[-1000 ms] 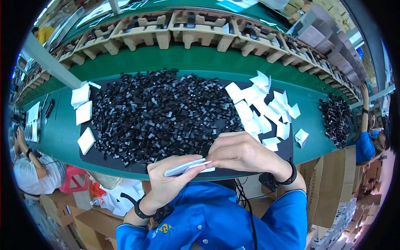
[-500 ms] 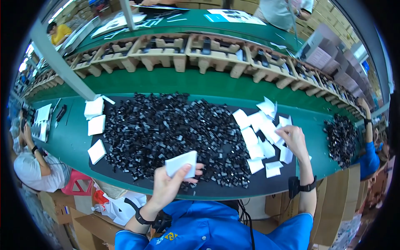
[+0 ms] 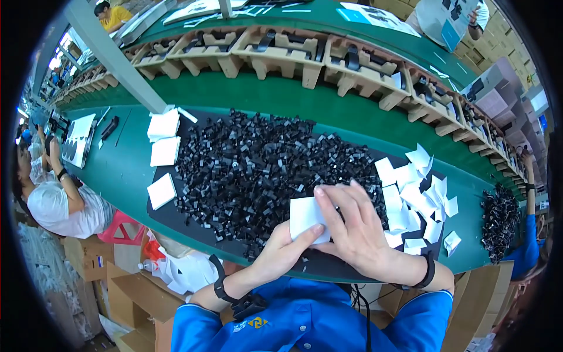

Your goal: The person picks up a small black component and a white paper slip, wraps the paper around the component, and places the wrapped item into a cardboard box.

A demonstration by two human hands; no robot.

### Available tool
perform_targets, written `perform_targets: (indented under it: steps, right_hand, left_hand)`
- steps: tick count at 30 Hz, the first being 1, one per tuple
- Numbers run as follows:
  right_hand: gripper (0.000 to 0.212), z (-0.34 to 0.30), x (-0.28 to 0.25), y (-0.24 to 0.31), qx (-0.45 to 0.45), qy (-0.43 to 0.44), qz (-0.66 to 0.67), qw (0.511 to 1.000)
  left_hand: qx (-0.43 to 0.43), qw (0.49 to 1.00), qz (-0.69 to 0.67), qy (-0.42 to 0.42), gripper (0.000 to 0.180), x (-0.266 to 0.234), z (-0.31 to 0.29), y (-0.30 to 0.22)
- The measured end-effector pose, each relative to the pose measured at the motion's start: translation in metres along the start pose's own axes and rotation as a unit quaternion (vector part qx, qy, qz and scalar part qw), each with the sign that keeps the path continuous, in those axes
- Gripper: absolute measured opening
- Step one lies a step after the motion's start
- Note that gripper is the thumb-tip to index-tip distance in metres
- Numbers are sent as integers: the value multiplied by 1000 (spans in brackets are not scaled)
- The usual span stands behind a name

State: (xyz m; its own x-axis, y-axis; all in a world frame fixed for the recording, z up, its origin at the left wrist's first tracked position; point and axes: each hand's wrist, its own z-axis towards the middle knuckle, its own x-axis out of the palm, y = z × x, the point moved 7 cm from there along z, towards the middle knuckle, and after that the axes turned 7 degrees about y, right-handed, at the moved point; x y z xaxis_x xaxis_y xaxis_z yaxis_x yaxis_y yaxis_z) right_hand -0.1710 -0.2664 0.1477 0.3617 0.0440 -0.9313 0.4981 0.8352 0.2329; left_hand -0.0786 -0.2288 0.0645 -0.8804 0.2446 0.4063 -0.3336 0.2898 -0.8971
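Observation:
In front of my chest, my left hand (image 3: pixel 287 249) is closed on a small square stack of white papers (image 3: pixel 306 220), its thumb lying across the front. From the right, my right hand (image 3: pixel 358 229) is curled over the stack's right edge, gripping the papers there; its fingers hide that side. Beneath and beyond both hands spreads a large heap of small black plastic parts (image 3: pixel 246 158) on a black mat. Loose white paper pieces (image 3: pixel 404 205) lie scattered at the heap's right end.
Three neat white paper stacks (image 3: pixel 161 190) sit left of the heap. Brown molded trays (image 3: pixel 278 53) holding black parts line the far side. A grey post (image 3: pixel 117 58) rises at the left. Co-workers sit left and right, and a smaller dark heap (image 3: pixel 498 223) lies far right.
My right hand has come left from the scattered papers to the stack in my left hand. My left hand has shifted right in the view. The whole view has turned slightly.

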Motion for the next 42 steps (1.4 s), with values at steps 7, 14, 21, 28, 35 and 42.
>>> perform_targets:
  steps: [7,14,21,28,35,42]
  right_hand:
    - [46,-14,-13,22,-82,-71,-84,991]
    - [27,-15,-26,9,-53,142,265,952]
    - [21,-45,19,37,-31,456,282,844]
    - [25,-22,-10,14,-120,144,440,878]
    - [21,7,55,-33,-8,84,44,995]
    - [22,8,69,-43,56,87,34,994]
  left_hand:
    - [5,1000,20,8,29,-7,-10,1]
    - [-54,995,44,77,34,11,-27,-1]
    - [9,944,271,186,47,31,-24,1]
    - [36,949,312,11,42,5,-37,-6]
    - [14,965,248,-85,41,-30,-43,-17]
    - [-7,976,181,-119,39,-47,-44,-14]
